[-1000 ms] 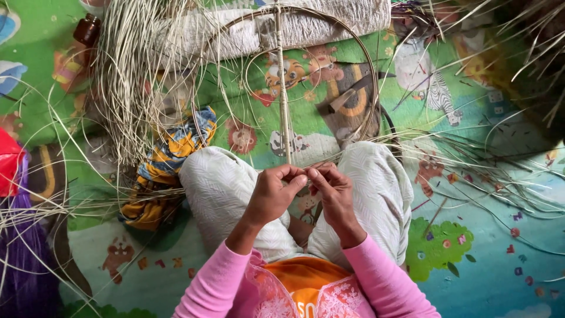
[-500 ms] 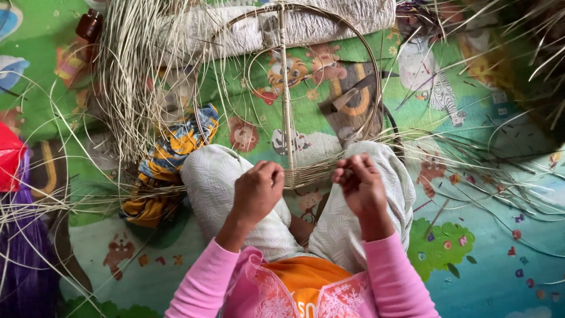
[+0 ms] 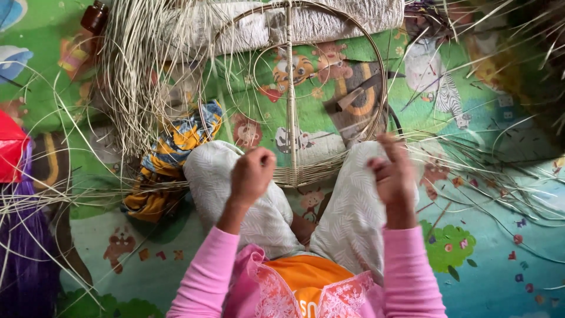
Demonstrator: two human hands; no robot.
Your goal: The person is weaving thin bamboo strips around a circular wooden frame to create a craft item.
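Round cane hoop frame [image 3: 376,76] with straight centre rib, pale tan, propped between knees on play mat [image 3: 488,277], top near mat's far edge. Narrow woven band across bottom arc. Loose cane strands [image 3: 135,88] fanned toward mat's far-left corner.

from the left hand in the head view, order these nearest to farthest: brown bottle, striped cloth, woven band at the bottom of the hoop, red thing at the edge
Measured from the left hand:
1. Woven band, just to its right at the hoop's bottom.
2. Striped cloth, to its left beside the knee.
3. Brown bottle, far up at the top left.
4. Red thing, at the far left edge.
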